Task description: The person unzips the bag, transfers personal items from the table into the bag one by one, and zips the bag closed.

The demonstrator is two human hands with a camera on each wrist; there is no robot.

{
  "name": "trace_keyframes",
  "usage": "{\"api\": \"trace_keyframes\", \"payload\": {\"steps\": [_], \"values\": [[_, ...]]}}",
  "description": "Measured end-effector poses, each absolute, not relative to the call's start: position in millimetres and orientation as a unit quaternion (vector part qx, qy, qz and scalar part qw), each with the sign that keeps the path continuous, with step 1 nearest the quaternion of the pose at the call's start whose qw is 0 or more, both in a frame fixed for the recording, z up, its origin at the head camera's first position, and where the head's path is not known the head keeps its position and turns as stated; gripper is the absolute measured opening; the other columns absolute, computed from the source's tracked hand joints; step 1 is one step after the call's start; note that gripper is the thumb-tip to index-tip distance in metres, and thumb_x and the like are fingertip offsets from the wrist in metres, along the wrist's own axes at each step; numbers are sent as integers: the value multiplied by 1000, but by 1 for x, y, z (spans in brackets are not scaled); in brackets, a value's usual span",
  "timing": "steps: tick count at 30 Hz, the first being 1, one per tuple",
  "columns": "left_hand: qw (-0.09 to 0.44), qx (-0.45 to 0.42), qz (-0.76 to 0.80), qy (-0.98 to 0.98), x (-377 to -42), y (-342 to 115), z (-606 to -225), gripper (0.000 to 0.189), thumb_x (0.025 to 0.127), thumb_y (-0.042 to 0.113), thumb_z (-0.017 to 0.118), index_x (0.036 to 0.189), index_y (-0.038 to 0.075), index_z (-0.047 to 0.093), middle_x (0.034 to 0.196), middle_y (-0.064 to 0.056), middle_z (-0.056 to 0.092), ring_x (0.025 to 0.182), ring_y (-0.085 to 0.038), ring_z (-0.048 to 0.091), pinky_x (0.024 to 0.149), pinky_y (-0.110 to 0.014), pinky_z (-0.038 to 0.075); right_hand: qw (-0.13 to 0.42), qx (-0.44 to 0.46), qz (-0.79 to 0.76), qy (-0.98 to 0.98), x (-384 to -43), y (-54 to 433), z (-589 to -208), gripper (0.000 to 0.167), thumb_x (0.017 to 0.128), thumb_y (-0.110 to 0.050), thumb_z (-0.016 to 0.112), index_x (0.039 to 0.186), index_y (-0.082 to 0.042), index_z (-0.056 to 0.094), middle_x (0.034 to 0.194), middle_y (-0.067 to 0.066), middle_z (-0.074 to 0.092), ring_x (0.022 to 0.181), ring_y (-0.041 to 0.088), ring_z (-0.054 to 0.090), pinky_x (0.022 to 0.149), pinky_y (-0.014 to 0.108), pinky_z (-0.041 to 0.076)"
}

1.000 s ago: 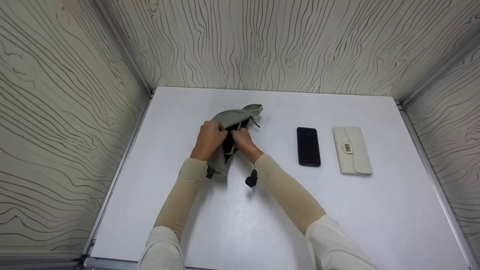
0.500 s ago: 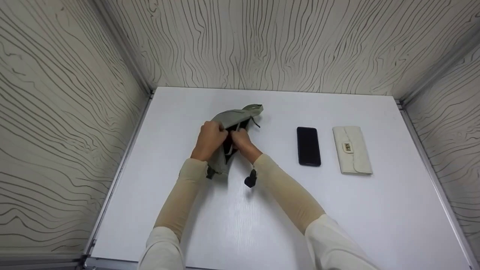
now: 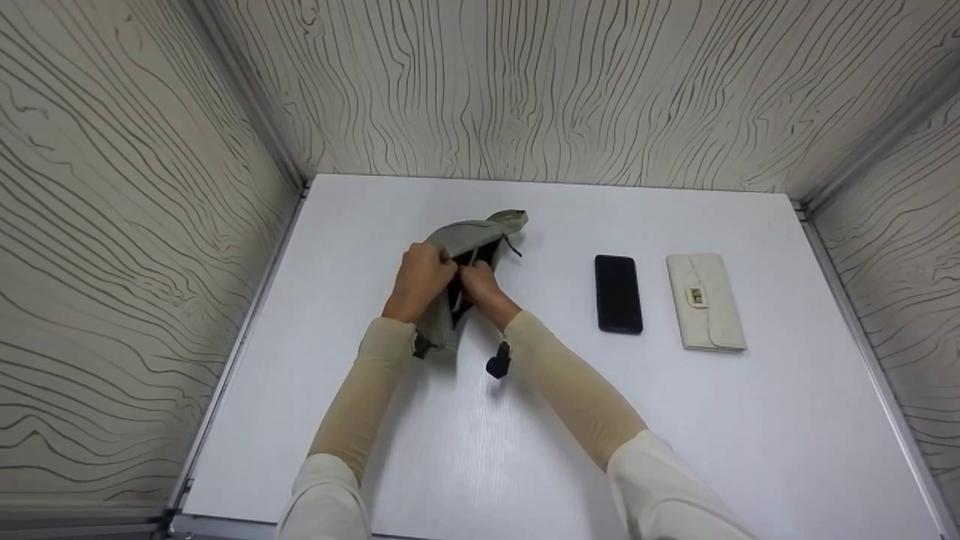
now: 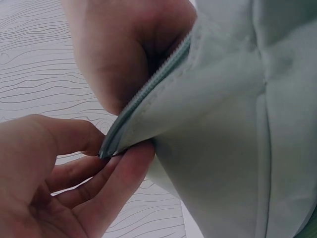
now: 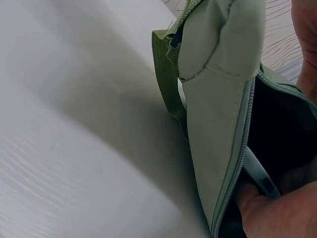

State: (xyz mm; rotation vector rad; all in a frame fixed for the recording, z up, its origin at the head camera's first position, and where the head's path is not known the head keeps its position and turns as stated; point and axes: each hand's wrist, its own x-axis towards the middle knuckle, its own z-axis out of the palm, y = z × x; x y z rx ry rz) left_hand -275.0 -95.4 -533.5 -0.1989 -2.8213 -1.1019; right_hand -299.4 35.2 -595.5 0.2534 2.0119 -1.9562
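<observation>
A grey-green zippered waist bag (image 3: 469, 236) stands on the white table, its zip undone and dark lining showing. My left hand (image 3: 422, 279) pinches the zipper edge at the near side; in the left wrist view, thumb and fingers of that hand (image 4: 74, 168) hold the zipper tape. Reaching into the opening is my right hand (image 3: 484, 289), its fingertips largely hidden by the bag. The right wrist view has this hand (image 5: 282, 213) around a thin, pale-edged object (image 5: 257, 171) with a small dark oval on its edge, partly inside the bag.
To the right on the table (image 3: 750, 435) lie a black smartphone (image 3: 619, 294) and a cream wallet (image 3: 705, 301) with a metal clasp. A black buckle (image 3: 498, 361) hangs near my right forearm. Wood-patterned walls (image 3: 525, 90) enclose the back and sides.
My right hand has shifted slightly left and deeper into the bag's opening, and the pale edge there has moved with it. The left hand keeps its hold; phone and wallet stay put.
</observation>
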Motion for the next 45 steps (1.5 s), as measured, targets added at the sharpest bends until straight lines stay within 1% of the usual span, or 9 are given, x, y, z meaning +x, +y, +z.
{"api": "trace_keyframes", "payload": {"steps": [3, 6, 8, 13, 16, 21, 28, 37, 45], "values": [[52, -65, -360, -929, -275, -95, -533, 38, 94, 4, 64, 62, 14, 46, 60, 2, 44, 55, -14, 41, 51, -29, 34, 170, 99, -684, 703, -299, 35, -596, 6, 97, -9, 47, 93, -8, 51, 69, -4, 44, 56, 10, 41, 53, 25, 36], [55, -67, -356, -930, -274, -95, -532, 38, 94, 4, 63, 62, 14, 46, 60, 3, 44, 55, -14, 40, 52, -29, 34, 182, 111, -683, 698, -297, 36, -595, 25, 100, -12, 47, 122, -1, 51, 88, 2, 49, 65, 12, 47, 60, 26, 41], [56, -69, -355, -931, -274, -96, -532, 37, 95, 4, 63, 63, 14, 47, 61, 3, 44, 56, -14, 41, 53, -29, 35, 186, 115, -685, 695, -296, 36, -595, 32, 101, -13, 47, 131, -1, 47, 92, 3, 49, 67, 13, 49, 61, 26, 42], [56, -68, -354, -931, -274, -96, -534, 37, 95, 5, 63, 63, 14, 46, 62, 3, 44, 56, -14, 42, 53, -29, 35, 184, 112, -688, 693, -296, 37, -597, 10, 99, -10, 48, 108, -7, 48, 71, -3, 46, 57, 9, 43, 55, 25, 38], [57, -70, -355, -931, -274, -96, -535, 37, 94, 4, 63, 63, 15, 44, 62, 3, 43, 56, -14, 42, 53, -29, 35, 182, 109, -692, 690, -296, 38, -599, 3, 97, -8, 48, 100, -9, 47, 64, -6, 43, 55, 8, 42, 54, 25, 37], [60, -69, -358, -929, -274, -96, -536, 38, 94, 3, 63, 63, 15, 43, 62, 2, 42, 56, -15, 41, 53, -30, 35, 179, 100, -690, 694, -295, 38, -601, 7, 98, -8, 49, 93, -11, 46, 61, -7, 41, 54, 8, 41, 53, 25, 36], [52, -66, -356, -931, -274, -95, -535, 35, 94, 3, 63, 64, 14, 49, 64, 1, 47, 58, -15, 44, 54, -30, 37, 179, 78, -677, 710, -294, 39, -602, 25, 102, -9, 48, 79, -15, 43, 59, -8, 39, 53, 7, 38, 52, 24, 34], [55, -71, -356, -930, -272, -95, -533, 37, 95, 3, 63, 63, 14, 47, 61, 3, 43, 56, -13, 42, 53, -29, 36, 160, 63, -620, 766, -295, 40, -600, 27, 103, -16, 52, 77, -15, 44, 59, -6, 41, 55, 9, 41, 56, 25, 37], [64, -76, -359, -928, -273, -96, -535, 30, 94, 3, 65, 67, 10, 56, 65, 0, 50, 59, -16, 45, 55, -31, 38, 135, 46, -522, 841, -298, 43, -598, 22, 101, -23, 57, 83, -11, 55, 79, 2, 54, 77, 19, 54, 68, 26, 43]]}}
